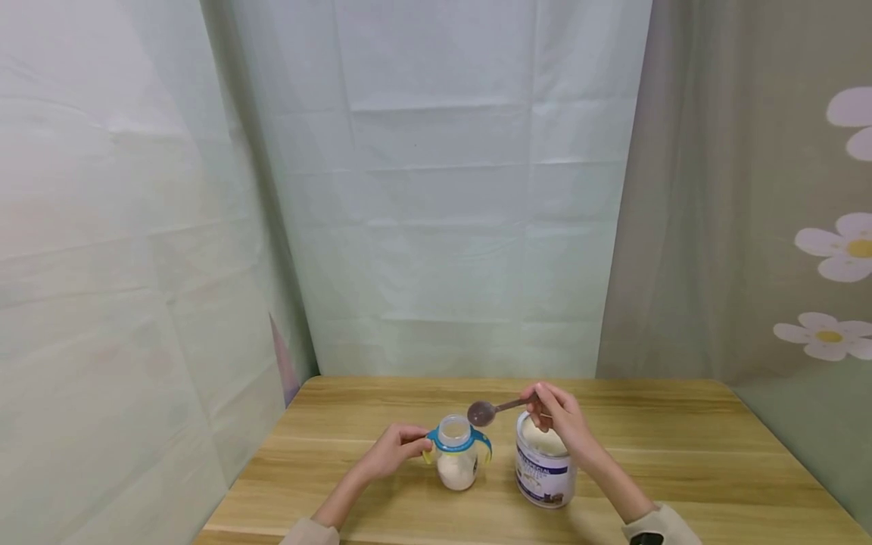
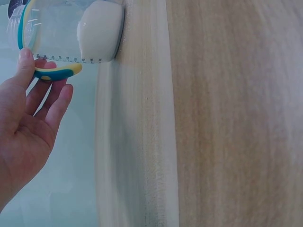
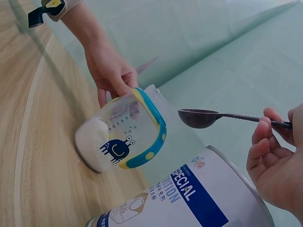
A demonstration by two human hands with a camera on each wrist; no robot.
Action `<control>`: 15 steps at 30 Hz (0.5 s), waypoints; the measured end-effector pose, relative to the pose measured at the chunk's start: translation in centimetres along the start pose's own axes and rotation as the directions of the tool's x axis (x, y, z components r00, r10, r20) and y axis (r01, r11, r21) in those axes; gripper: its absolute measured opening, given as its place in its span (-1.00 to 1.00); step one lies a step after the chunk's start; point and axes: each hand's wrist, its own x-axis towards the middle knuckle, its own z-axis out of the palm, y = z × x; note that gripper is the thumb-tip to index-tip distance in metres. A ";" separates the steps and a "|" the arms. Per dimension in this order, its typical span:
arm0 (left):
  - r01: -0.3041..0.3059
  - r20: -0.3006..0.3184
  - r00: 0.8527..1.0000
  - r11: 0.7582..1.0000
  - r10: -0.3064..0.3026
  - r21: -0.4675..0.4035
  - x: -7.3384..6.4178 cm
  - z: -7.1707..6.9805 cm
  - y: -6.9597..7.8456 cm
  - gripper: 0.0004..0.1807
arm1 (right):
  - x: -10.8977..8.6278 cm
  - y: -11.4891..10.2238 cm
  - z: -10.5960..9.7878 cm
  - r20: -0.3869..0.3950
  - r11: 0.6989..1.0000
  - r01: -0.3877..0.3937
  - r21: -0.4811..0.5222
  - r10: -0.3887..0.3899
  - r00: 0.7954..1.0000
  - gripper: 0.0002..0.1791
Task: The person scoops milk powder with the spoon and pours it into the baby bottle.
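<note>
A clear baby bottle with a blue and yellow two-handled collar stands uncapped on the table, white powder in its lower part. My left hand pinches the bottle's left handle between thumb and fingers. In my right hand is the handle end of a dark measuring spoon. The spoon's bowl is above and just right of the bottle's mouth, and I see no powder heaped in it. Under the right hand stands an open milk powder tin, pale powder showing inside.
The wooden table carries the bottle and the tin side by side near its front. Pale cloth curtains hang behind and at both sides, with white flowers printed on the right one.
</note>
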 end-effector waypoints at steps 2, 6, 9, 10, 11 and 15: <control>0.009 -0.004 1.000 1.000 -0.009 -0.004 -0.1 0.0 0.1 -0.72 | -0.1 0.0 -0.1 -0.004 1.000 -0.004 0.007 0.004 1.000 -0.49; 0.011 -0.007 1.000 1.000 -0.011 -0.008 -0.1 0.1 0.2 -0.73 | -0.1 0.2 -0.2 -0.011 1.000 -0.015 0.012 0.015 1.000 -0.48; 0.011 -0.006 1.000 1.000 -0.011 -0.011 -0.1 0.1 0.2 -0.72 | -0.2 0.3 -0.3 -0.018 1.000 -0.020 0.014 0.020 1.000 -0.48; 0.012 -0.005 1.000 1.000 -0.012 -0.012 -0.1 0.1 0.1 -0.72 | -0.2 0.3 -0.3 -0.024 1.000 -0.022 0.017 0.022 0.999 -0.48; 0.012 -0.005 1.000 1.000 -0.012 -0.012 -0.1 0.1 0.1 -0.72 | -0.2 0.3 -0.4 -0.028 0.999 -0.023 0.023 0.023 0.999 -0.49; 0.007 -0.002 1.000 1.000 -0.008 -0.010 0.0 0.0 0.0 -0.70 | -0.2 0.4 -0.4 -0.060 0.998 -0.040 0.055 0.043 0.997 -0.54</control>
